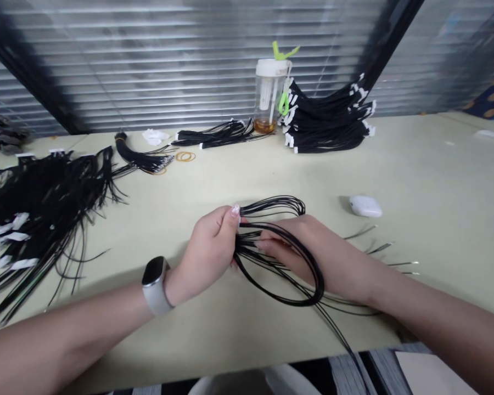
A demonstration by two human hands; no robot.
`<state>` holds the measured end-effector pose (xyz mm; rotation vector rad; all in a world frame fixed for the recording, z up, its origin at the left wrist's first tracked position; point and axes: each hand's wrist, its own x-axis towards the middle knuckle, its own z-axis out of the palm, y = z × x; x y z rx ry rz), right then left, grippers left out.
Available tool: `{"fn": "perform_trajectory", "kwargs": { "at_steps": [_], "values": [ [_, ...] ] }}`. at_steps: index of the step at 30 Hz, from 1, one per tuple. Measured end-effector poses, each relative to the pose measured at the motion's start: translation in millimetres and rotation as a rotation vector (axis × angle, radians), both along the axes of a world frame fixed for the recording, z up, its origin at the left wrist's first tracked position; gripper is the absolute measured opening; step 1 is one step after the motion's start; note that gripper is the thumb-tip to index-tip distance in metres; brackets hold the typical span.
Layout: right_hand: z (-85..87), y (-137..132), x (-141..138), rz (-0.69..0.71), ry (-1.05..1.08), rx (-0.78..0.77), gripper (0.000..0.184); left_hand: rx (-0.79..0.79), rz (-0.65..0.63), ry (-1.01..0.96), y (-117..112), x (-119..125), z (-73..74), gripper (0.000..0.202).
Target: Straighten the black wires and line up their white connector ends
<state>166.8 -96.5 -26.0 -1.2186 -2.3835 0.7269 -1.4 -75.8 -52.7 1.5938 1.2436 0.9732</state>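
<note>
My left hand [214, 247], with a watch on the wrist, is closed around a bundle of thin black cables [271, 206]. Part of the bundle bends into a loop that circles in front of my right hand [298, 247]. That hand reaches through the loop, its fingers pinched together on strands just right of my left hand. Loose cable ends with bare metal tips fan out to the right beneath my right forearm, and a few strands hang over the table's front edge. The bundle's grip point is hidden inside my left fist.
A pile of black cables with white connectors [45, 197] covers the left side. At the back lie a tied cable bundle [138, 156], rubber bands [185, 157], more cables [218, 134], a drink bottle [267, 93] and stacked cable bundles [325, 120]. A white earbud case [365, 206] sits at right.
</note>
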Motion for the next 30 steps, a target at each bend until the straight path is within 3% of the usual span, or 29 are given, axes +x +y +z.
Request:
{"fn": "perform_trajectory", "kwargs": {
  "at_steps": [6,10,13,17,19,21,24,25,28,30],
  "values": [
    [11.3,-5.9,9.0,-0.051,-0.24,0.215,0.019,-0.039,0.001,0.008,-0.1,0.3,0.2,0.038],
    [19.6,2.6,28.1,-0.385,-0.292,0.306,0.013,-0.042,0.018,0.0,1.4,-0.3,-2.3,0.038],
    [24.8,11.7,39.8,-0.567,0.07,0.396,0.011,-0.067,0.016,-0.011,2.6,-0.3,-2.8,0.038],
    [28.7,16.0,39.5,-0.468,0.8,0.209,0.013,-0.083,0.009,-0.022,3.4,-0.1,-1.8,0.037],
    [27.3,15.9,36.0,-0.431,0.972,0.15,0.014,-0.077,0.001,-0.021,3.5,-0.2,-1.2,0.038],
    [23.7,16.4,33.3,-0.455,0.952,0.118,0.016,-0.07,-0.005,-0.02,3.3,-0.4,-0.8,0.039],
    [17.8,18.9,32.1,-0.471,0.886,0.086,0.035,-0.064,-0.014,-0.021,2.9,-0.9,-1.1,0.04],
    [16.7,19.6,32.3,-0.471,0.89,0.1,0.032,-0.065,-0.018,-0.022,2.9,-1.1,-1.5,0.04],
    [15.7,19.4,32.2,-0.541,0.855,0.282,0.012,-0.066,-0.032,-0.026,2.9,-1.7,-3.0,0.041],
    [15.5,16.8,30.3,-0.566,0.665,0.397,0.012,-0.072,-0.04,-0.032,3.1,-2.0,-3.7,0.041]
  ]
}}
